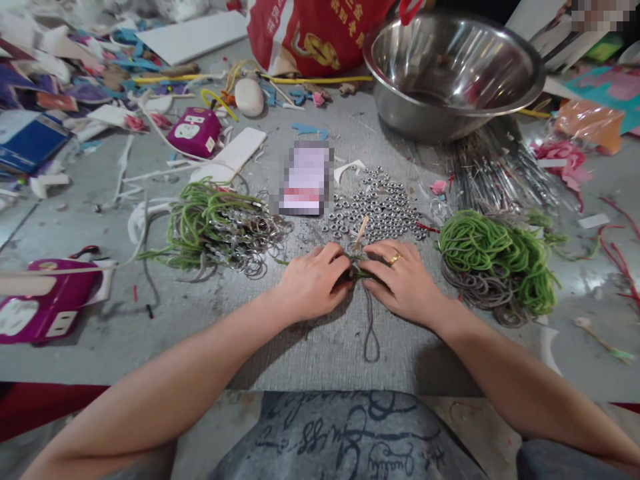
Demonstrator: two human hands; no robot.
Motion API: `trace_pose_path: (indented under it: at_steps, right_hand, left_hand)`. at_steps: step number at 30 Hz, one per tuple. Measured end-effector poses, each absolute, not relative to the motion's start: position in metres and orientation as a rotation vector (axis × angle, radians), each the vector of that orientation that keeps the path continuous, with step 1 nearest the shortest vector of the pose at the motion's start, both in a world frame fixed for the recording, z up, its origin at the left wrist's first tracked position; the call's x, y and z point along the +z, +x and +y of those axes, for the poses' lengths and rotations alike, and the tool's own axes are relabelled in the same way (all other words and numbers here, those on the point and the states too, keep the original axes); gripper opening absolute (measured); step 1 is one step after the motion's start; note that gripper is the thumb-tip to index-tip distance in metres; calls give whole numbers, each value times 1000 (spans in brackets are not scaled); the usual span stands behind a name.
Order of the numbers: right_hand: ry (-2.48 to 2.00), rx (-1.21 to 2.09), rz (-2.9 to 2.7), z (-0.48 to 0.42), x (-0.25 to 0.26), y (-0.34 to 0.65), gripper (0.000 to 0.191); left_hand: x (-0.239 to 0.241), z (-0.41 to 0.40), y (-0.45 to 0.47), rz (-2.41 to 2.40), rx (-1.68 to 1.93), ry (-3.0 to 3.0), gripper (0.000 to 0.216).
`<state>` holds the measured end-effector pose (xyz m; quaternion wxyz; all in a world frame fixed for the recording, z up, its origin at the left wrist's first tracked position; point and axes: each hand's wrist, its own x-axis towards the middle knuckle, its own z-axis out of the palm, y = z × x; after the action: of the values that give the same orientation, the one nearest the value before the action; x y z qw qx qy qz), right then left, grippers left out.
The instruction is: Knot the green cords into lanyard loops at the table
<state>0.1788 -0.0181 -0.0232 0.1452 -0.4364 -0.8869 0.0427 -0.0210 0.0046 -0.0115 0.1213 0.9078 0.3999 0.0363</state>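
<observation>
My left hand [320, 279] and my right hand [404, 277] meet over the table, fingertips pinched close together on a green and grey cord [370, 330]. A grey loop of that cord hangs toward me on the tabletop. Between the hands a thin wooden stick [362, 231] pokes up. Just beyond my fingers lies a spread of small silver rings or nuts [383, 203]. What exactly sits between the fingertips is mostly covered. A gold ring is on my right hand.
Green and grey cords with clear pieces [215, 223] lie left; another cord bundle [495, 253] lies right. Behind are a phone [306, 177], a steel bowl [450, 120], thin metallic strands [500, 167] and a red bag [320, 40]. Purple boxes [195, 130] and scraps cover the left.
</observation>
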Motion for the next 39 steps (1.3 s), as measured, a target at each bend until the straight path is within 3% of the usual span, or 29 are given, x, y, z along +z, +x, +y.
trace_pose_path:
  at_steps: [10, 19, 25, 28, 32, 35, 39]
  right_hand:
    - [-1174, 156, -2566, -17, -21, 182, 23]
    - [-862, 692, -2920, -30, 10, 183, 14]
    - [-887, 586, -2996, -33, -4, 176, 11]
    - [-941, 652, -2864, -32, -7, 174, 14]
    - [-1284, 813, -2266, -30, -10, 172, 17]
    - [-1447, 730, -1884, -27, -17, 170, 17]
    - [-1404, 534, -2031, -20, -29, 166, 17]
  left_hand:
    - [-17, 6, -23, 1148, 196, 2629, 16]
    - [-22, 5, -24, 1163, 251, 2637, 16]
    - [-25, 5, -24, 1167, 290, 2619, 16]
    - [-24, 5, -24, 1163, 297, 2601, 15]
    - [-23, 6, -25, 1168, 294, 2577, 17]
    - [-24, 7, -24, 1188, 293, 2568, 18]
    - [-25, 8, -24, 1184, 295, 2569, 18]
